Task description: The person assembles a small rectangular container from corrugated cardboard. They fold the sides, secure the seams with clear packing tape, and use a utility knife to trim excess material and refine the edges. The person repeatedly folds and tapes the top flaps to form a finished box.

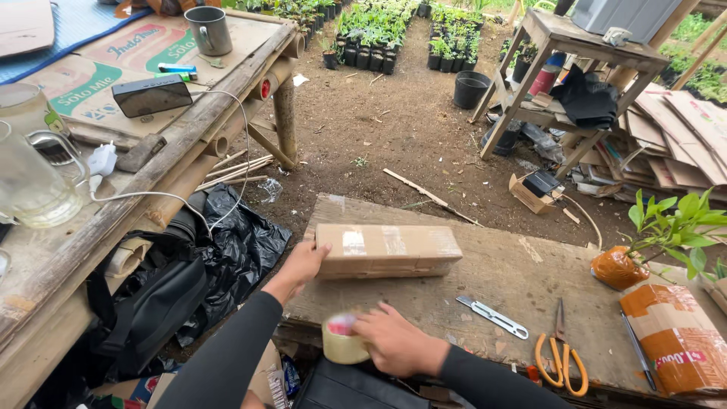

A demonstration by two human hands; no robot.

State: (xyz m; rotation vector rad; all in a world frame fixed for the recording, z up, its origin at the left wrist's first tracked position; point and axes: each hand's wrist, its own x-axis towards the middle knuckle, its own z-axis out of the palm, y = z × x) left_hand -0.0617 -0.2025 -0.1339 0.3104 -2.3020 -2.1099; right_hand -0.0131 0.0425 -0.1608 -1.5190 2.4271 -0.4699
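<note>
A long, flat cardboard box (388, 250), sealed with clear tape, lies on a rough wooden board (485, 291). My left hand (301, 266) grips the box's left end. My right hand (394, 341) holds a roll of clear packing tape (342, 339) at the board's near edge, just below the box. Both arms wear dark long sleeves.
A utility knife (492, 316) and orange-handled scissors (561, 356) lie on the board to the right. A potted seedling (666, 235) and a brown wrapped parcel (674, 341) stand at far right. A bench on the left (151, 159) carries a phone, glass mug, metal cup. Black bags (227, 250) lie below.
</note>
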